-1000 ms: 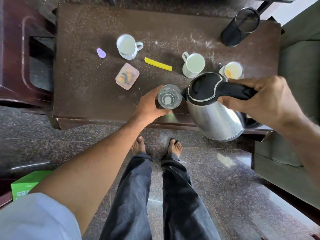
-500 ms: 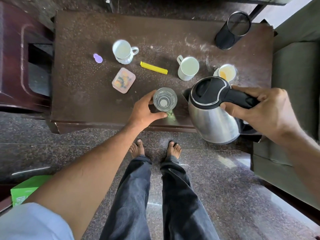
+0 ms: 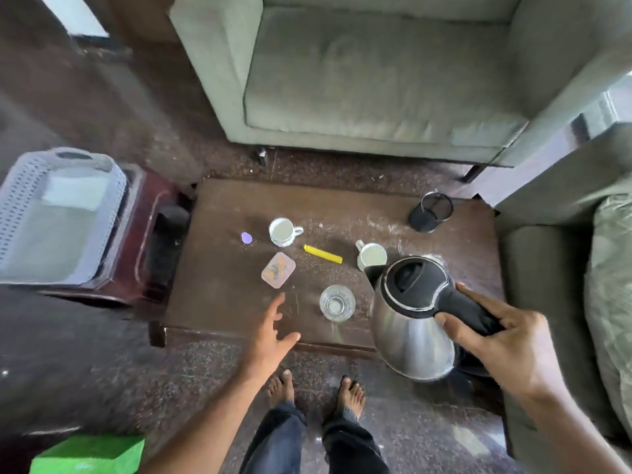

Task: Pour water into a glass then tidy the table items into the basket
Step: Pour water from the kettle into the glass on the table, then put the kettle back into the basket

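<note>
Best to carry the kettle (image 3: 410, 336) level by its black handle, spout turned off from the glass (image 3: 337, 303); to judge by the upright body and a spout not over the rim, either done pouring or not yet begun; cannot tell how much water sits in the glass; if more is wanted, steady the glass first, bring the spout right above the rim and tip gently; if done, lower slowly onto bare wood at the right, clear of the nearer cup (image 3: 372, 255)

Grips the handle with the right hand (image 3: 506, 340), fingers curled over it, thumb pressed in from the near side; holds the kettle off the near right corner of the table (image 3: 219, 302); carries the left hand (image 3: 270, 333) spread and empty, fingers straight, above the near edge, just left of the glass and not touching it

Outward from there: glass upright on the table near the front edge, between left hand and kettle, free of both; farther back a small plastic box (image 3: 278, 274), a yellow clip (image 3: 322, 253), a second cup (image 3: 282, 231), a small purple thing (image 3: 246, 238); at the far right corner a black mesh pot (image 3: 431, 212); well apart to the left, on a dark stand, the basket (image 3: 20, 206), with something pale inside; by the look of it, none of the tidying yet done; beyond the table, a grey sofa (image 3: 376, 80)
</note>
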